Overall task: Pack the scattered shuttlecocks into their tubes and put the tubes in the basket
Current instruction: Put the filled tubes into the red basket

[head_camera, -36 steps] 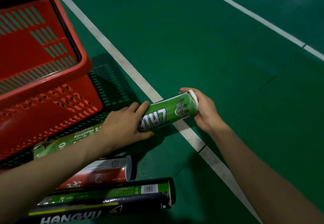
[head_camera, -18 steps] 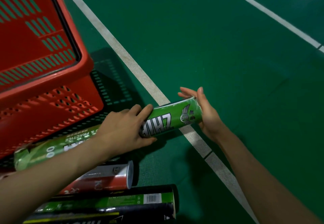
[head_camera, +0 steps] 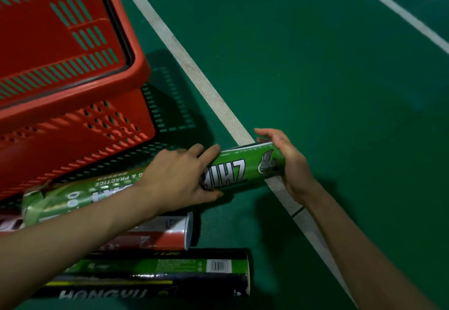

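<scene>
Two bare hands hold a long green cardboard shuttlecock tube (head_camera: 245, 168) with white lettering. It lies almost level just in front of a red slotted plastic basket (head_camera: 73, 96), outside it. The left hand (head_camera: 177, 178) wraps fingers and thumb around the tube's middle. The right hand (head_camera: 289, 164) sets its palm against the tube end farthest from the basket, fingers straight, gripping nothing. Whether the tube rests on the green court floor (head_camera: 315, 66) cannot be told. A white painted court line (head_camera: 194, 66) runs diagonally past the basket's corner and under that tube end. Farther from the basket, toward the viewer, lie three more tubes side by side: a red and white tube (head_camera: 165, 232), a green and black tube with a barcode (head_camera: 170, 264), and a black tube with pale lettering (head_camera: 145, 288).
</scene>
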